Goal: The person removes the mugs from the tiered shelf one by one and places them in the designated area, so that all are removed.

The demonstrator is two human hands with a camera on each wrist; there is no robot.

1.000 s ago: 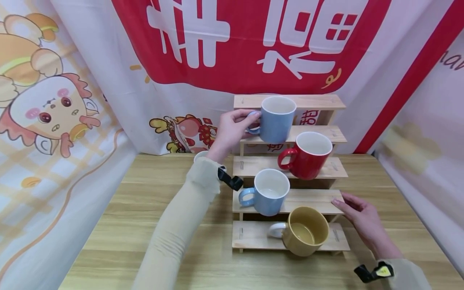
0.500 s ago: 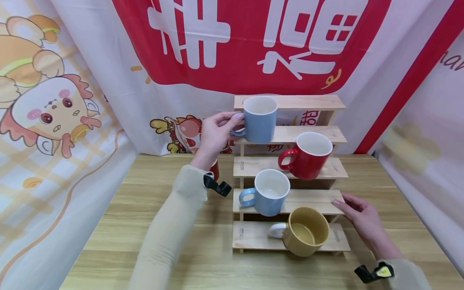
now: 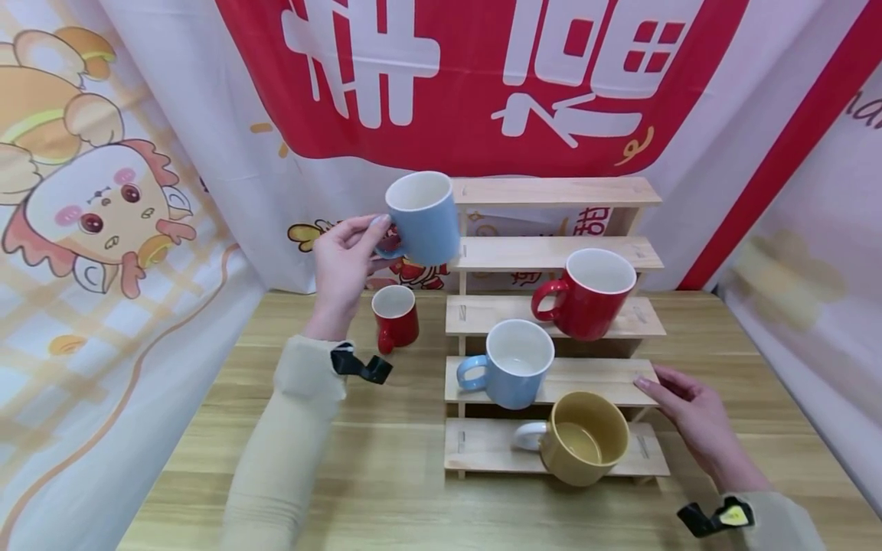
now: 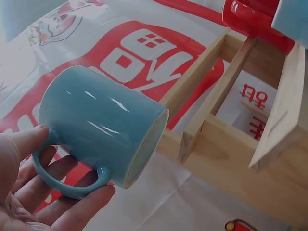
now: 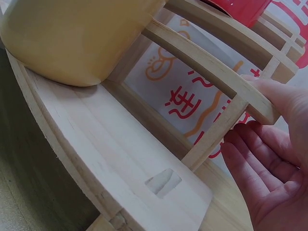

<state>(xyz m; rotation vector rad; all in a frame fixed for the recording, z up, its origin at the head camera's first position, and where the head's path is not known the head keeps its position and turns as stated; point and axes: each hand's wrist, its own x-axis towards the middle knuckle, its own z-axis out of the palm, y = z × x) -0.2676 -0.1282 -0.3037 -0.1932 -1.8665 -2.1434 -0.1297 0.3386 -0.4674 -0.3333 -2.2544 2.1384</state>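
Note:
My left hand holds a blue mug by its handle, in the air at the left end of a stepped wooden shelf rack. The left wrist view shows thumb and fingers around the handle of the tilted mug. My right hand grips the right end of the rack's second step from the front, thumb on top and fingers below the board. A light blue mug stands on that step. Below it sits a yellow mug with a white handle, and above it a red mug.
On the wooden table, left of the rack, stands another red mug, under the left forearm's reach. The rack's two top steps carry no mug. A printed cloth hangs close behind, with more cloth at both sides.
My left hand has carried the blue mug leftward, away from in front of the upper steps. The red mug on the table has come into full view. My right hand has stayed in place.

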